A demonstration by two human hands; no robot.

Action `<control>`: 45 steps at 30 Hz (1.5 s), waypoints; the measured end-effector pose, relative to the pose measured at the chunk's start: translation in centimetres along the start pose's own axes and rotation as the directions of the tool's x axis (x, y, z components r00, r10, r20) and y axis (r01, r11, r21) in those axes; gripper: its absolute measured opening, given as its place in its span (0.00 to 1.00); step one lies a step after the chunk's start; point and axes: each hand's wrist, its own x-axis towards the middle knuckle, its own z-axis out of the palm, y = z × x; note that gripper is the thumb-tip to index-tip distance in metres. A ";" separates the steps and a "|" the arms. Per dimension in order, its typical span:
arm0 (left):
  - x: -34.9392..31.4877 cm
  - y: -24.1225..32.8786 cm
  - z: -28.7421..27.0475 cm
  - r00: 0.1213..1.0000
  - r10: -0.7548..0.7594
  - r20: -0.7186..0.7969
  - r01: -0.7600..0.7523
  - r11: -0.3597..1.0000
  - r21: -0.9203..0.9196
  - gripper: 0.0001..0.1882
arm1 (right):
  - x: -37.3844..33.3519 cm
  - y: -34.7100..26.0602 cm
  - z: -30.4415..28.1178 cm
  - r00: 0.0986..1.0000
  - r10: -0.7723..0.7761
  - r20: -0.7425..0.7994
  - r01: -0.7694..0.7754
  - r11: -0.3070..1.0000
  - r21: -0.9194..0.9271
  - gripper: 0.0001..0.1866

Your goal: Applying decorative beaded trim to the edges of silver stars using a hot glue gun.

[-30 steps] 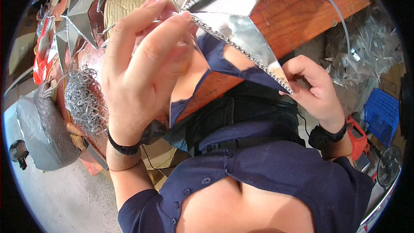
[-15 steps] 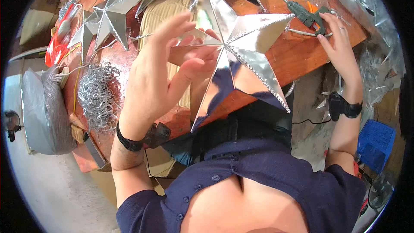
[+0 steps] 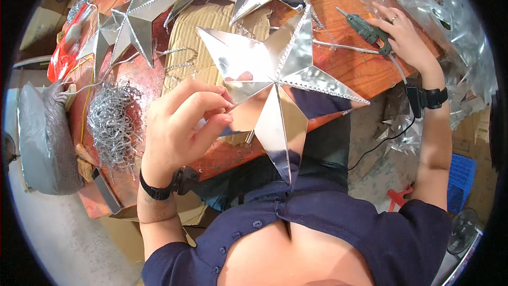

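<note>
A shiny silver five-pointed star (image 3: 286,108) with beaded trim along some ridges tilts above the table's front edge. My left hand (image 3: 182,122) pinches one of its points at the left, the fingertips partly hidden by the mirror-like surface. At the right, my right hand (image 3: 405,39) closes around the handle of a dark green glue gun (image 3: 362,27), whose nozzle points to the upper left. Beneath the star, a ribbed piece of cardboard (image 3: 182,26) is partly covered, with a loose strand of beaded trim on it.
Other silver stars (image 3: 124,34) lie across the back of the red-brown table (image 3: 328,21). A tangled heap of silver bead strands (image 3: 114,122) sits at the left, beside a grey plastic bag (image 3: 45,143). Clear plastic sheeting (image 3: 439,26) covers the right side. A blue basket (image 3: 461,180) stands lower right.
The star has turned and shifted down, its beaded ridges now pointing elsewhere. My left hand has lowered and pinched a point. My right hand has moved from beside the glue gun onto its handle.
</note>
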 end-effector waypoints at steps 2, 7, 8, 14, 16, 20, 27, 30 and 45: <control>0.0 0.2 0.1 0.999 -0.019 0.032 0.020 0.999 -0.029 0.12 | 0.3 0.2 -0.2 0.998 -0.067 0.016 0.067 0.997 -0.045 0.36; -0.2 1.2 1.4 0.996 -0.084 0.041 0.087 0.992 -0.088 0.27 | -0.6 2.1 -1.8 0.969 -0.158 -0.188 0.169 0.984 0.046 0.31; -0.2 1.3 1.4 0.995 -0.095 0.042 0.098 0.992 -0.085 0.27 | -1.5 2.7 -1.2 0.969 -0.164 -0.187 0.177 0.983 0.055 0.31; -0.3 1.9 2.7 0.982 -0.187 0.015 0.186 0.960 -0.209 0.28 | -4.2 -2.2 -5.1 0.661 0.598 -0.453 0.053 0.565 0.823 0.16; -0.4 2.1 2.9 0.980 -0.197 -0.009 0.193 0.965 -0.179 0.29 | -5.5 -4.4 -5.9 0.704 0.618 -0.349 0.087 0.413 0.906 0.18; -0.5 2.1 2.5 0.963 -0.242 0.120 0.260 0.952 -0.163 0.25 | -7.0 -9.2 -7.2 0.930 0.311 -0.199 0.080 0.358 0.930 0.27; -0.6 2.0 2.3 0.974 -0.196 0.110 0.207 0.973 -0.098 0.28 | -4.6 -15.9 -9.4 0.990 0.050 -0.134 0.058 0.714 0.697 0.45; -0.8 1.6 2.7 0.983 -0.166 0.076 0.174 0.978 -0.114 0.29 | -3.9 -15.6 -9.5 0.992 0.000 -0.125 0.078 0.783 0.617 0.45; -0.8 1.6 2.5 0.982 -0.170 0.086 0.179 0.977 -0.113 0.30 | -2.0 -16.2 -9.1 0.985 -0.089 -0.151 0.166 0.740 0.652 0.32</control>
